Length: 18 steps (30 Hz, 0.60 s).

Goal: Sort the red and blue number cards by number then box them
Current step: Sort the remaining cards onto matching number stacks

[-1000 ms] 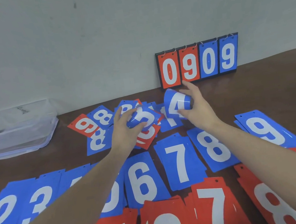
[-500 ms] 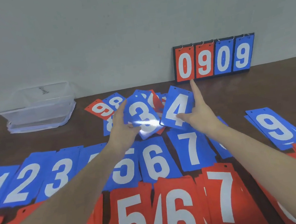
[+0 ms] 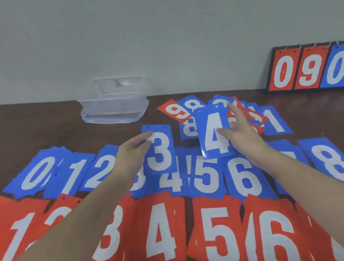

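Two cards aloft: blue 3 card (image 3: pixel 160 151) pinched by left hand (image 3: pixel 134 155), blue 4 card (image 3: pixel 214 134) gripped by right hand (image 3: pixel 240 134), above sorted blue row (image 3: pixel 205 178). Scoreboard (image 3: pixel 316 67) cropped at right. Clear box (image 3: pixel 114 100) by wall on brown table (image 3: pixel 35 126).

Dark wooden table (image 3: pixel 35 126): number cards (image 3: pixel 205 176), clear box (image 3: pixel 115 102), scoreboard (image 3: pixel 316 67).

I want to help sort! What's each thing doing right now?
left hand: holds the blue 3 card
right hand: holds the blue 4 card
clear box: open, on its lid
scoreboard: upright, shows 0909
unsorted pile: jumbled
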Motion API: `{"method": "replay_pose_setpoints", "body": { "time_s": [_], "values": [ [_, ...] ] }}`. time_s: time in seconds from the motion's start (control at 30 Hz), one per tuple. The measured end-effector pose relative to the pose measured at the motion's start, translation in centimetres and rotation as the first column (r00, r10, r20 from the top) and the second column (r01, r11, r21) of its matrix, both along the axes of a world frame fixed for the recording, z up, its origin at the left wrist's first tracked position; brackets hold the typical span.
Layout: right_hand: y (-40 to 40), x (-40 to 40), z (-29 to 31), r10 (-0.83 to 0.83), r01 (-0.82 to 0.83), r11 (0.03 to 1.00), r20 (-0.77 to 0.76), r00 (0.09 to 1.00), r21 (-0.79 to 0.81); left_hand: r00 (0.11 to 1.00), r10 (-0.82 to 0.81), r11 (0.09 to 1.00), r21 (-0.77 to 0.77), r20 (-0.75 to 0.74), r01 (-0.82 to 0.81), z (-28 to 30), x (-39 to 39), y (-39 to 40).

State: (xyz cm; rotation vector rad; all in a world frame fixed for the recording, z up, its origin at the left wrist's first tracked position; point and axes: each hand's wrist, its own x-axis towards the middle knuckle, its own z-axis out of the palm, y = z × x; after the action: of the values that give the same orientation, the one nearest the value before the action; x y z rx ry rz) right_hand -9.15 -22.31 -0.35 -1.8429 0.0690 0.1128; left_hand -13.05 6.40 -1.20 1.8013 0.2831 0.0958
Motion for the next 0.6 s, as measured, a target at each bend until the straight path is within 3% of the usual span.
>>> {"method": "replay_pose_setpoints", "body": {
  "time_s": [0.17,0.33,0.6],
  "values": [
    [3.5,-0.3,0.4,0.055,-0.063,0.991,-0.066,0.996,-0.117,0.999,-0.028,0.984,0.175,-0.044,0.035,-0.5,-0.7,4.3],
    [6.3,-0.8,0.7,0.048,-0.06,0.989,-0.09,0.995,-0.138,0.992,-0.118,0.932,0.34,-0.044,0.126,-1.1,-0.6,6.1],
    [7.8,-1.8,0.1,0.061,-0.061,0.998,-0.065,0.996,0.004,0.96,-0.277,0.75,0.614,-0.046,0.246,-2.6,0.3,7.6]
  ]
}}
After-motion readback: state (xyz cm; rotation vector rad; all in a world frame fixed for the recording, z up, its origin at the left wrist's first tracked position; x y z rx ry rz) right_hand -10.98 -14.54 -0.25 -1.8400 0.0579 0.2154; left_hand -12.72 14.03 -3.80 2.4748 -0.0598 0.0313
